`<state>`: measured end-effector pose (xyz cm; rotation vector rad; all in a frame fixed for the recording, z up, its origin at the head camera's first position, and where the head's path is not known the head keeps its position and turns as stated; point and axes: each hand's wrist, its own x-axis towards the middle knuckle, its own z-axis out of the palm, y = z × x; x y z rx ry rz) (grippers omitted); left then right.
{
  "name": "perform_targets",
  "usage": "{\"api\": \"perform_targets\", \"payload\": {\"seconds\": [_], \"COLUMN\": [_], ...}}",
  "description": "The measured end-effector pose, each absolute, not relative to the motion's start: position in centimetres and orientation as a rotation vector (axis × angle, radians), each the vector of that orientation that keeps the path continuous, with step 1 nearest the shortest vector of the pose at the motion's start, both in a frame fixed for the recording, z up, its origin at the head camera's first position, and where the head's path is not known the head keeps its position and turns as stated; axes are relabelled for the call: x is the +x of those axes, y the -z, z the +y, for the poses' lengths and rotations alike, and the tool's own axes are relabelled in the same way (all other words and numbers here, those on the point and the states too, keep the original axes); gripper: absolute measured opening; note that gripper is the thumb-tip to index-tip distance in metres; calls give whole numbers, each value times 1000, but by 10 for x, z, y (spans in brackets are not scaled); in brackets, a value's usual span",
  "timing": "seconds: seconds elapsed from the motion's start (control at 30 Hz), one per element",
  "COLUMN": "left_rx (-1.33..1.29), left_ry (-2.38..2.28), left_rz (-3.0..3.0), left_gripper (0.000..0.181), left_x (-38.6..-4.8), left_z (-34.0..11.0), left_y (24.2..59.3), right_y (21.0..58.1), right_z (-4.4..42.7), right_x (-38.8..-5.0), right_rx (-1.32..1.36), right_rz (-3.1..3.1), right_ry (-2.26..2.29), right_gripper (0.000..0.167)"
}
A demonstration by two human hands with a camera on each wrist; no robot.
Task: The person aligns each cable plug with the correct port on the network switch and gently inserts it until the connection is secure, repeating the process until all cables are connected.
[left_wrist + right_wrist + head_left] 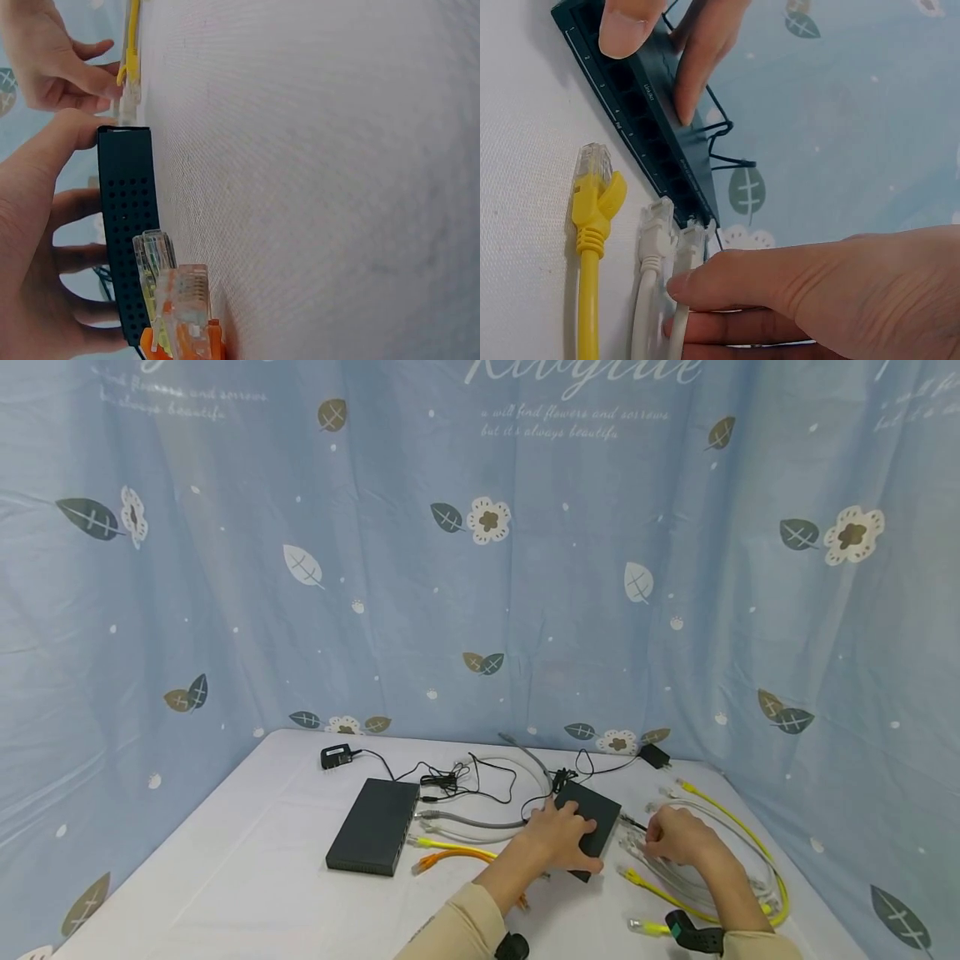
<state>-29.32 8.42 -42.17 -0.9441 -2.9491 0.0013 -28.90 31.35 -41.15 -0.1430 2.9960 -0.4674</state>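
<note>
My left hand (558,837) is spread over a small black box (600,814), gripping it by its edges; in the left wrist view the thumb of that hand (45,225) lies at one end of the box (127,217). Numbered ports line the side of the box (622,97) in the right wrist view. Beside it my right hand (678,837) pinches a pale cable (681,315), whose clear plug (692,236) is at the last ports; whether it sits inside one is unclear. Another white plug (656,225) and a yellow cable (589,225) lie alongside.
A larger black box (372,827) lies left on the white table (247,860). Between the boxes are grey, yellow and orange cables (457,853). Black adapters (335,757) with thin cords stand at the back. Looped yellow and grey cables (783,893) lie right; a patterned curtain hangs behind.
</note>
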Motion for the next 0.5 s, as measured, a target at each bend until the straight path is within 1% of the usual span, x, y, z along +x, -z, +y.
{"api": "perform_targets", "payload": {"seconds": [0.5], "left_rx": [-934], "left_ry": [11], "left_rz": [-2962], "left_gripper": [65], "left_x": [-293], "left_z": [84], "left_y": [422], "right_y": [413], "right_z": [317], "right_x": [-289], "right_rx": [-134], "right_rz": [2990], "right_ry": [625], "right_gripper": [14]}}
